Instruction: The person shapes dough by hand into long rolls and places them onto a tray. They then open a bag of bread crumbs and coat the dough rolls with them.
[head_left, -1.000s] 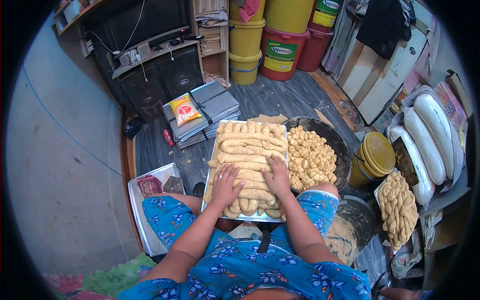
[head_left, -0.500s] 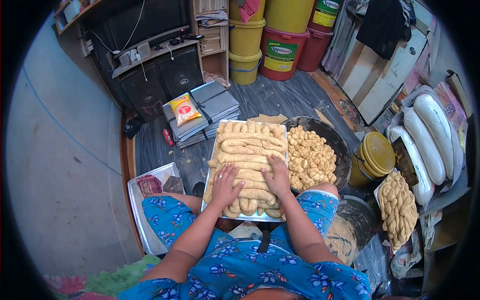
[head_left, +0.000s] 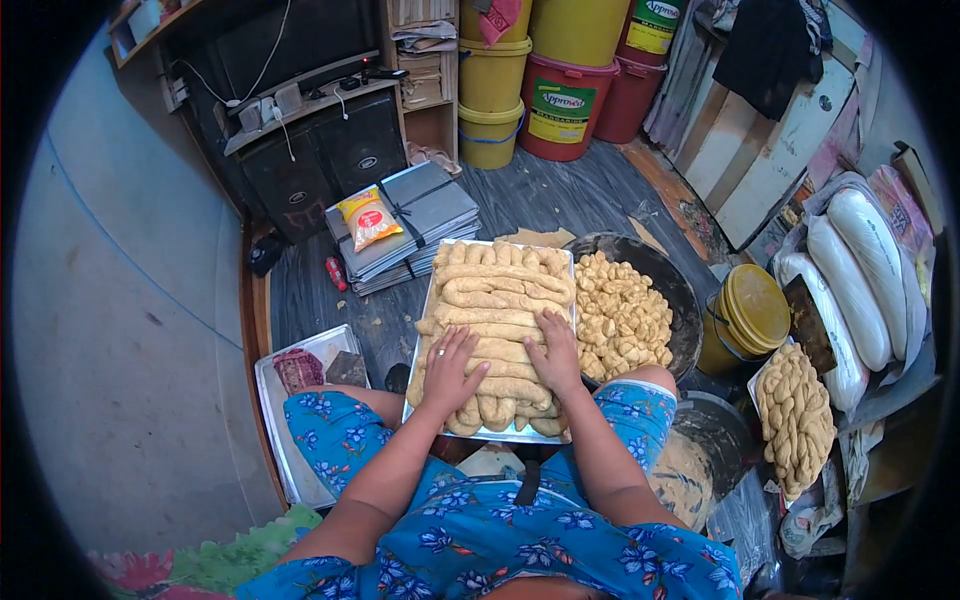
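In front of me a metal tray (head_left: pixel 420 345) carries stacked tan dough ropes (head_left: pixel 505 285), the upper ones lying crosswise over others. My left hand (head_left: pixel 452 368), with a ring on one finger, rests flat on the left ends of the ropes, fingers spread. On the right side of the same ropes lies my right hand (head_left: pixel 553 352), also flat with its fingers apart. Neither hand grips anything. Just right of the tray, a black basin (head_left: pixel 688 300) holds many small dough pieces (head_left: pixel 622 312).
A second tray with braided dough (head_left: pixel 795 420) is at the right, below a yellow bucket (head_left: pixel 752 308). Tied grey trays (head_left: pixel 440 205) bear a yellow packet (head_left: pixel 370 218). At left is another tray (head_left: pixel 290 450) with a cloth. Margarine buckets (head_left: pixel 565 105) stand behind.
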